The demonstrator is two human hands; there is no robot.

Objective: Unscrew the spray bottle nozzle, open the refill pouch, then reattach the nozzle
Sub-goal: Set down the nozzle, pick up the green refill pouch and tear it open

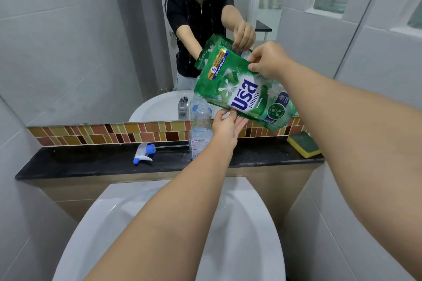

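Note:
I hold a green refill pouch (pixel 242 91) tilted in the air in front of the mirror. My right hand (pixel 267 60) pinches its upper right edge. My left hand (pixel 227 126) grips its lower edge from below. Under the pouch a clear spray bottle (pixel 199 132) stands upright on the black ledge (pixel 91 162), its neck bare with no nozzle on it. The white and blue spray nozzle (pixel 143 152) lies on its side on the ledge to the left of the bottle, its dip tube pointing right. Whether the pouch is torn open I cannot tell.
A yellow and green sponge (pixel 303 143) lies at the right end of the ledge. A white sink basin (pixel 118 223) sits below my arms. The mirror (pixel 80 41) behind the ledge reflects a person, a tap and the pouch. A mosaic tile strip (pixel 102 132) runs along the wall.

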